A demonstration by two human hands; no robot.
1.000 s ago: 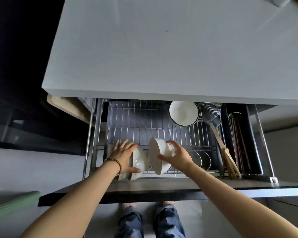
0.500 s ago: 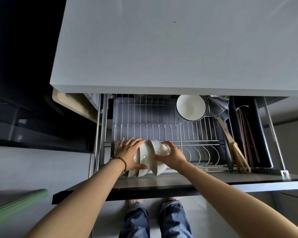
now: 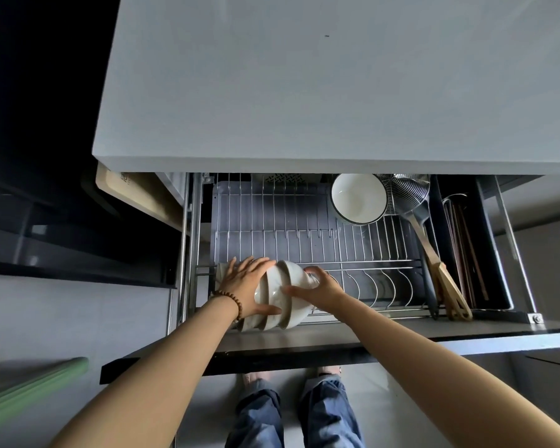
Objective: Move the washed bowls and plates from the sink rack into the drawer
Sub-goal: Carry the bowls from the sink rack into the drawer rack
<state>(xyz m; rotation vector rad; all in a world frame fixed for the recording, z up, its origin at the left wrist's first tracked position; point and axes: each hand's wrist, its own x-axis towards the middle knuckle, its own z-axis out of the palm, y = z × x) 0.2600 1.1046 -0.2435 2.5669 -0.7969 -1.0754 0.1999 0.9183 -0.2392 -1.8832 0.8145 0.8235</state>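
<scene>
The drawer (image 3: 304,342) stands pulled out under the grey countertop, with a wire dish rack (image 3: 304,234) inside. At the rack's front left, several white bowls (image 3: 274,294) lie on their sides, nested in a row. My left hand (image 3: 244,286) is spread over the left bowls and holds them. My right hand (image 3: 317,291) grips the rightmost bowl (image 3: 296,282) by its base, pressed into the stack. Another white bowl with a dark rim (image 3: 358,198) sits upright at the rack's back right.
A wire skimmer (image 3: 404,192) with a wooden handle and wooden utensils (image 3: 450,292) lie along the rack's right side, next to a dark compartment with chopsticks (image 3: 466,250). The countertop (image 3: 337,82) overhangs the drawer's back. A wooden board (image 3: 136,192) is at the left.
My right hand has carried the bowl left and pushed it into the bowls under my left hand. The gap between them has closed.
</scene>
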